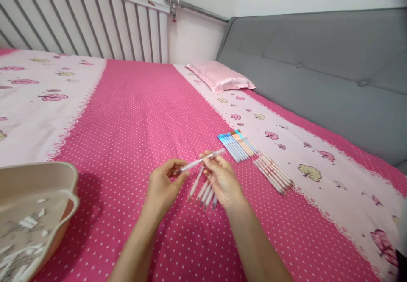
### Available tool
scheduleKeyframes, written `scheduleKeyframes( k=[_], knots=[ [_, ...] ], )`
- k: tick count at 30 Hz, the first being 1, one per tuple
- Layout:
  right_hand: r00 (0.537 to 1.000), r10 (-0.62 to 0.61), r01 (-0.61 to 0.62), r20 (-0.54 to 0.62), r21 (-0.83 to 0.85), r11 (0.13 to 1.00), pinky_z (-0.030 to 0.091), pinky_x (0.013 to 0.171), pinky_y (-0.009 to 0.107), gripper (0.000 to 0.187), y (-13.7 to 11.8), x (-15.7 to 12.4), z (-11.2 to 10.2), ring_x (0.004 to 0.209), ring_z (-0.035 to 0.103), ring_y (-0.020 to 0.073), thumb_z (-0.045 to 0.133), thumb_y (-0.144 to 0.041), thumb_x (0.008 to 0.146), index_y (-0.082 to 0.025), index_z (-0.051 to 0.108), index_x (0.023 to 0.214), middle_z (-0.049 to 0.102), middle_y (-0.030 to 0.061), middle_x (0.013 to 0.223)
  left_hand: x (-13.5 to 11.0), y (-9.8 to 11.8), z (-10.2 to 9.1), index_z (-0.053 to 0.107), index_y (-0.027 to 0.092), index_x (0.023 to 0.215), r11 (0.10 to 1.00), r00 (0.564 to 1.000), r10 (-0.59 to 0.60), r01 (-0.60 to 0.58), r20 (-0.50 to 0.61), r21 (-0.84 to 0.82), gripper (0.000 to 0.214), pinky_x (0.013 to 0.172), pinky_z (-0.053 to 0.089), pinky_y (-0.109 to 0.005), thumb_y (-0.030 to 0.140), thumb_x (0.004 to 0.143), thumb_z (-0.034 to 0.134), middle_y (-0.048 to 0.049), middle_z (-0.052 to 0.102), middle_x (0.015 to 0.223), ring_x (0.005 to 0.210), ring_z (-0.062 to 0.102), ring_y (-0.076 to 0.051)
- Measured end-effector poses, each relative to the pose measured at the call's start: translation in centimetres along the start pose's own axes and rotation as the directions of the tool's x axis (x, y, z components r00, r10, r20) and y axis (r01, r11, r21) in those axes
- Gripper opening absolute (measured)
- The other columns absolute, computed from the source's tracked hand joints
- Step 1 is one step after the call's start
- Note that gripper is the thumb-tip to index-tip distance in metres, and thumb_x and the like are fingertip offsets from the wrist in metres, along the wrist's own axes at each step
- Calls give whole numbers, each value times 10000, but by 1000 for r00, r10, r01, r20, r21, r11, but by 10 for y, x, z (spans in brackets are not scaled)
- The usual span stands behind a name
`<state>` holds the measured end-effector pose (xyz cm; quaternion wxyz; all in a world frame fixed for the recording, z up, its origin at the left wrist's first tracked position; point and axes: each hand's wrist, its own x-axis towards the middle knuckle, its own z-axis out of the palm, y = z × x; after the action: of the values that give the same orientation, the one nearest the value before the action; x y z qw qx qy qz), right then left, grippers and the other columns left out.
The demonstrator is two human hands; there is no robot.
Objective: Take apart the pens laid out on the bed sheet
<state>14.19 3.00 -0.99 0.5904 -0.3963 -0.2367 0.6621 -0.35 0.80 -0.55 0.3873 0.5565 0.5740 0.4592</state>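
Between my two hands is a pale, slim pen (196, 163), held at a slant above the bed. My left hand (165, 184) pinches its lower left end, where a dark tip shows. My right hand (222, 178) grips it farther up, near the clear end. Under and beside my right hand lie several similar pens (206, 195), partly hidden by the fingers. To the right, a row of pale pens with reddish markings (274, 174) lies side by side. Behind that row is a group of pens with blue and brown ends (238, 145).
At the lower left stands a beige plastic tub (71, 176) holding many small white pieces. The pink dotted bedspread (133, 99) carries everything. A pink pillow (219, 76) lies against the grey headboard (305, 48). A white radiator (95, 19) runs along the wall.
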Motion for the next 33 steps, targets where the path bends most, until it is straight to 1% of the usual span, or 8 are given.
scheduleKeyframes(
  k=[3, 10, 14, 18, 23, 26, 30, 33],
  knots=[
    [1000, 6, -6, 4, 9, 1000, 412, 555, 144, 277, 0, -1, 1, 708, 570, 63, 766, -160, 593, -156, 633, 836, 675, 10, 864, -1, -1, -1, 647, 158, 851, 998, 1000, -8, 9, -21, 56, 306, 584, 455, -276, 437, 739, 594, -34, 651, 698, 634, 591, -172],
    [996, -56, 57, -64, 10, 998, 393, 551, 179, 256, -8, 4, -7, 678, 548, 75, 752, -171, 607, -184, 630, 832, 653, -6, 873, -1, -1, -13, 597, 160, 605, 965, 984, -89, 124, -155, 232, 530, 426, 305, -241, 617, 797, 410, -7, 538, 469, 396, 423, -123],
    [993, -71, 70, -94, -13, 997, 377, 537, 174, 229, -12, 6, -10, 645, 528, 70, 759, -229, 611, -184, 618, 786, 608, -35, 760, -3, 6, -16, 613, 176, 616, 900, 983, -28, 105, -184, 423, 521, 430, 254, -242, 615, 801, 402, 17, 461, 426, 385, 368, -118],
    [1000, -15, 13, -15, -88, 996, 390, 534, 174, 254, -8, 3, -8, 620, 533, 74, 746, -356, 641, -171, 617, 757, 590, -30, 695, -8, 16, -16, 613, 186, 622, 810, 982, 64, 52, -177, 584, 476, 463, 271, -249, 596, 789, 439, 18, 463, 439, 419, 409, -128],
    [995, 33, -10, 99, -225, 974, 424, 529, 175, 307, 1, -1, -1, 648, 591, 81, 690, -433, 691, -158, 634, 814, 648, 33, 920, -12, 20, -16, 658, 199, 711, 790, 981, 111, 11, -161, 613, 416, 490, 307, -254, 558, 792, 464, 7, 566, 521, 472, 492, -143],
    [995, 66, -39, 79, -297, 954, 436, 512, 173, 300, 3, -2, 1, 650, 610, 87, 685, -419, 698, -152, 633, 824, 652, 55, 951, -12, 21, -23, 680, 213, 761, 784, 972, 104, 49, -209, 618, 397, 501, 328, -262, 556, 782, 480, 2, 601, 550, 495, 525, -159],
    [996, 80, -58, 43, -376, 925, 453, 517, 175, 283, 5, 1, -1, 665, 623, 102, 663, -409, 720, -145, 626, 815, 655, 53, 870, -20, 29, -41, 693, 225, 805, 816, 938, 123, 90, -325, 571, 370, 541, 381, -271, 555, 740, 539, 0, 639, 590, 551, 581, -179],
    [996, 76, -40, 54, -495, 868, 441, 501, 185, 273, 8, 3, -7, 567, 585, 94, 639, -424, 734, -154, 602, 732, 617, 3, 659, -27, 37, -52, 697, 243, 876, 864, 887, 135, 112, -441, 490, 361, 606, 418, -282, 545, 727, 567, 3, 666, 646, 621, 605, -187]
  ],
)
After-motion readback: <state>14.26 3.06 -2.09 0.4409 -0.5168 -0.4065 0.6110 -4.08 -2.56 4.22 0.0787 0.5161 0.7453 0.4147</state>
